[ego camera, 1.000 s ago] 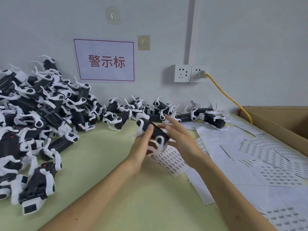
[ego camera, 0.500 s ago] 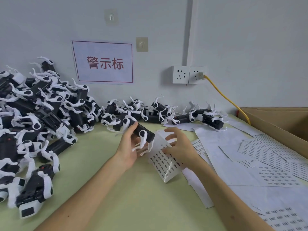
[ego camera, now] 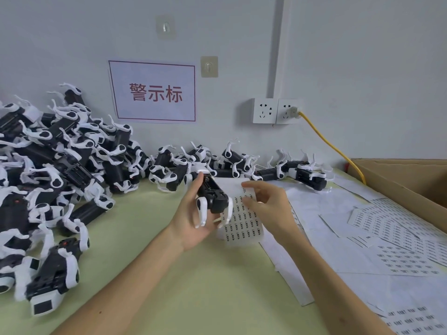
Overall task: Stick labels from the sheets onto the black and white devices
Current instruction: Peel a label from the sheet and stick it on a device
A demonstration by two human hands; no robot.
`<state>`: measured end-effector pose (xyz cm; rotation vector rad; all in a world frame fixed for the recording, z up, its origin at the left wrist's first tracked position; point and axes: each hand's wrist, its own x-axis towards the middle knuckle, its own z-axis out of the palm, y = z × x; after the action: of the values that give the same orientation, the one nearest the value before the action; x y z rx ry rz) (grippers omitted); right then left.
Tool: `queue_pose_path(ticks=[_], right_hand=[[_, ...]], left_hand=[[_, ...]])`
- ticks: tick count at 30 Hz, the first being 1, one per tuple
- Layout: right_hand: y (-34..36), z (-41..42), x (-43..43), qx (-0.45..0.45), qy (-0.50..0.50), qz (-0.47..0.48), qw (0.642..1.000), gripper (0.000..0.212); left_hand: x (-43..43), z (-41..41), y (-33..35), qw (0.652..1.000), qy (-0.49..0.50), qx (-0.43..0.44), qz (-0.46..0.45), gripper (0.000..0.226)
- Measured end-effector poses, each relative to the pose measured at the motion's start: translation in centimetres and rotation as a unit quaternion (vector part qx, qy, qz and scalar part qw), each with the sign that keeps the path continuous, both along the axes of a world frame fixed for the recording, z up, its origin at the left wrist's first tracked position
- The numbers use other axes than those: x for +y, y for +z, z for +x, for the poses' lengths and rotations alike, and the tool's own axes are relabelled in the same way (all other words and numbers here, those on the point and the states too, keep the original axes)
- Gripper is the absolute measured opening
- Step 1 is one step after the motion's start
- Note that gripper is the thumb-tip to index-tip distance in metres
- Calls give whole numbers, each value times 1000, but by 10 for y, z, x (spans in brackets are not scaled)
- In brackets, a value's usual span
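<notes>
Standing at the right edge of the table (ego camera: 193, 286), the cardboard box (ego camera: 411, 180) hides its inside from view. Above mid-table the left hand (ego camera: 191, 221) grips one device (ego camera: 214, 197); just beside it the right hand (ego camera: 271, 209) pinches the label sheet (ego camera: 244, 223). Leftward, piled devices (ego camera: 60, 177) crowd; rightward, loose sheets (ego camera: 387, 238); green surface between.

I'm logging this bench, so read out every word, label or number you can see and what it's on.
"警示标": red characters on the white wall sign.
Too small to read: rows of print on the label sheet held by the right hand.
Too small to read: the loose label sheets to its right.
No text visible: the black and white device in the left hand.
</notes>
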<state>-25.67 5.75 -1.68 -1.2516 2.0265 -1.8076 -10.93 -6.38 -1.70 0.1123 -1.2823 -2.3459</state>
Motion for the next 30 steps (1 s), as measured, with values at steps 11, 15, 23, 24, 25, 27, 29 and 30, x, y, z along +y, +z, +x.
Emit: queue_pose_path(ticks=[11,15,23,24,25,27,29,30], right_hand=[[-1,6,-1,80,-24,-12,996,20],[-1,7,-2,92,-40,4,995,19],[3,9,2,39,-30,-2,999,22],[4,10,2,31,-31,0,999,23],[4,9,2,23,-32,2,999,23],[4,8,2,12,-44,7,999,25],[4,5,3,2,-68,13,998,29],[5,4,4,-1,-76,17,997,30]], left_hand=[[17,1,4,995,91,-41,8,58],[18,1,4,988,122,-63,-67,47],[20,-6,-3,972,144,-114,-149,41],[22,-6,-3,971,148,-114,-149,47],[23,-6,-4,971,151,-114,-147,58],[25,-5,-4,970,147,-105,-161,67],[28,-4,-5,965,138,-99,-202,63],[30,-4,-5,961,134,-100,-222,65]])
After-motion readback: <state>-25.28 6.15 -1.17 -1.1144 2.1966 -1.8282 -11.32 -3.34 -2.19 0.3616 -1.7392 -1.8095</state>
